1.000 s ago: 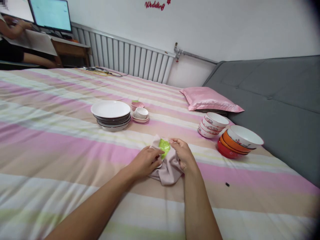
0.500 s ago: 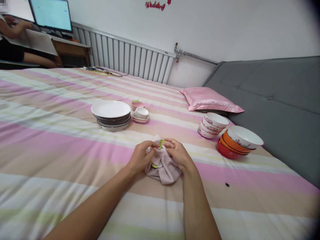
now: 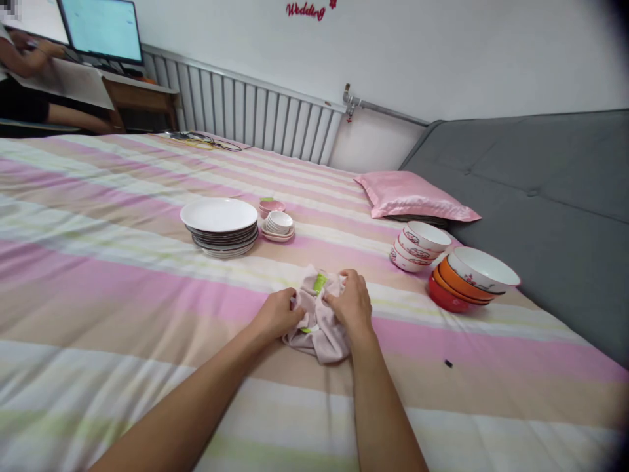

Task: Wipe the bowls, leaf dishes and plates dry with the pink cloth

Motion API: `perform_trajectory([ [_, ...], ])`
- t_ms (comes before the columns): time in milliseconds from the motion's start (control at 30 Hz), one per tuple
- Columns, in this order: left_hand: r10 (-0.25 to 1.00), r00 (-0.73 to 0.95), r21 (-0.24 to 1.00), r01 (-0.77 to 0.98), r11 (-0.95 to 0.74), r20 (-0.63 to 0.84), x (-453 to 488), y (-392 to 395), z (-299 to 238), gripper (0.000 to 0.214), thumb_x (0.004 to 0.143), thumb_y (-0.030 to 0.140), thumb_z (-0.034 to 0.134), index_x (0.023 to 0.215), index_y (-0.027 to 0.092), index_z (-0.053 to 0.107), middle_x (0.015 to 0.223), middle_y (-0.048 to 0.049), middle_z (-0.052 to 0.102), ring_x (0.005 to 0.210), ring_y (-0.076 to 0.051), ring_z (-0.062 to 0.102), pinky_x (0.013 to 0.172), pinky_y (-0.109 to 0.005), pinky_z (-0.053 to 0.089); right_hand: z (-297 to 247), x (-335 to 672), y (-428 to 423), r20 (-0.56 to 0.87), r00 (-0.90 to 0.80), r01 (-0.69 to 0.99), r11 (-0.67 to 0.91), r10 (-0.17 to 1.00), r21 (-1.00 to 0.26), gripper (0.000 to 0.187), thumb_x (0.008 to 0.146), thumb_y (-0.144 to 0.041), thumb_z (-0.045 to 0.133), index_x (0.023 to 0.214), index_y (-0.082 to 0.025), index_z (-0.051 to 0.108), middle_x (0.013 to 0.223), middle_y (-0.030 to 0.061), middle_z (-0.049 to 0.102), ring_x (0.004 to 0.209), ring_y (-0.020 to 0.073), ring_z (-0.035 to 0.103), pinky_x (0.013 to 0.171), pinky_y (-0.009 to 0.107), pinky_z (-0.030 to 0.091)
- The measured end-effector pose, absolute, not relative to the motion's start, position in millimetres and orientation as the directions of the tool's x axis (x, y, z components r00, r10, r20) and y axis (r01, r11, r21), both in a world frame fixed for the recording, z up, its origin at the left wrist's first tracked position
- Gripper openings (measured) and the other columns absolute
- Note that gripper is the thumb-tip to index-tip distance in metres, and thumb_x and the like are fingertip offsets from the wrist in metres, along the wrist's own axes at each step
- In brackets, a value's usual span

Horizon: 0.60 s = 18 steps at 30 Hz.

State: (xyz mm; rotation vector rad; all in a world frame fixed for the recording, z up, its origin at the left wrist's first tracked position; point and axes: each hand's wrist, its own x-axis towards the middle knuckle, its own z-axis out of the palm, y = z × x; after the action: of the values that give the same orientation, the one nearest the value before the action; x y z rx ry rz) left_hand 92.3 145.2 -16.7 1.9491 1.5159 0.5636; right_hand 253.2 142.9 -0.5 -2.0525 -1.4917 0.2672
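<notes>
A crumpled pale pink cloth lies bunched on the striped bedsheet in front of me, with bright green patches showing in its folds. My left hand is closed on its left edge, thumb over the fabric. On the other side my right hand grips the cloth's upper right edge between thumb and fingers. What the green patches belong to I cannot make out. Beyond the hands stand a stack of plates, with a white one on top, and small white dishes on pink ones.
At the right are stacked patterned bowls and larger red, orange and white bowls. A small black object lies on the bedsheet. Farther back are a pink pillow, cables and a grey headboard. A person sits at a desk, far left.
Both hands have shifted from the green patch at the top to the cloth's sides. The cloth's upper part is now spread wider, and more of the upper green patch shows.
</notes>
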Motion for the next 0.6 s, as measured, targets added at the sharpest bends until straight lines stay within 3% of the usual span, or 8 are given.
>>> perform_trajectory([
  [100,0.963,0.267,0.703,0.690,-0.170,-0.029,92.3,146.6,-19.9,0.016,0.071,0.019,0.052,0.084,0.016,0.061,0.079,-0.0060,0.068,0.071,-0.018,0.061,0.058,-0.024,0.039,-0.7,257.5,142.7,0.020,0.451,0.761,-0.372,0.893,-0.531,0.062,0.064,-0.041,0.067,0.117,-0.014,0.049,0.115,0.0186,0.057,0.103,0.0304,0.059,0.079,0.037,0.047],
  [200,0.956,0.292,0.732,0.654,-0.190,-0.013,92.6,146.3,-20.4,0.023,0.073,0.018,0.050,0.094,0.018,0.061,0.086,-0.0047,0.069,0.074,-0.017,0.062,0.062,-0.023,0.043,-7.8,263.5,146.8,-0.078,0.409,0.722,-0.375,0.909,-0.582,0.047,0.065,-0.041,0.065,0.101,-0.011,0.059,0.100,0.0209,0.065,0.097,0.0329,0.062,0.076,0.037,0.046],
  [300,0.942,0.334,0.779,0.588,-0.218,0.011,92.6,144.6,-18.5,0.030,0.074,0.018,0.048,0.102,0.019,0.060,0.085,-0.0033,0.068,0.073,-0.016,0.062,0.062,-0.023,0.045,-16.9,268.3,152.6,-0.032,0.363,0.686,-0.291,0.931,-0.667,0.033,0.065,-0.036,0.064,0.090,-0.014,0.062,0.090,0.0153,0.068,0.088,0.0278,0.064,0.070,0.032,0.046],
  [433,0.934,0.357,0.832,0.509,-0.221,0.030,93.1,142.6,-16.3,0.036,0.073,0.015,0.048,0.107,0.020,0.059,0.078,-0.0014,0.065,0.066,-0.015,0.061,0.058,-0.022,0.045,-25.8,271.7,158.5,0.074,0.319,0.614,-0.147,0.945,-0.775,0.027,0.067,-0.032,0.060,0.090,-0.017,0.062,0.084,0.0072,0.069,0.077,0.0205,0.064,0.063,0.026,0.045],
  [600,0.953,0.303,0.899,0.423,-0.117,-0.019,94.3,143.4,-19.1,0.041,0.068,0.011,0.049,0.107,0.020,0.059,0.084,-0.0024,0.067,0.067,-0.014,0.062,0.056,-0.021,0.046,-30.4,272.7,160.9,0.182,0.241,0.537,0.025,0.953,-0.843,0.022,0.072,-0.032,0.055,0.087,-0.019,0.063,0.082,0.0044,0.070,0.076,0.0191,0.061,0.065,0.027,0.046],
])
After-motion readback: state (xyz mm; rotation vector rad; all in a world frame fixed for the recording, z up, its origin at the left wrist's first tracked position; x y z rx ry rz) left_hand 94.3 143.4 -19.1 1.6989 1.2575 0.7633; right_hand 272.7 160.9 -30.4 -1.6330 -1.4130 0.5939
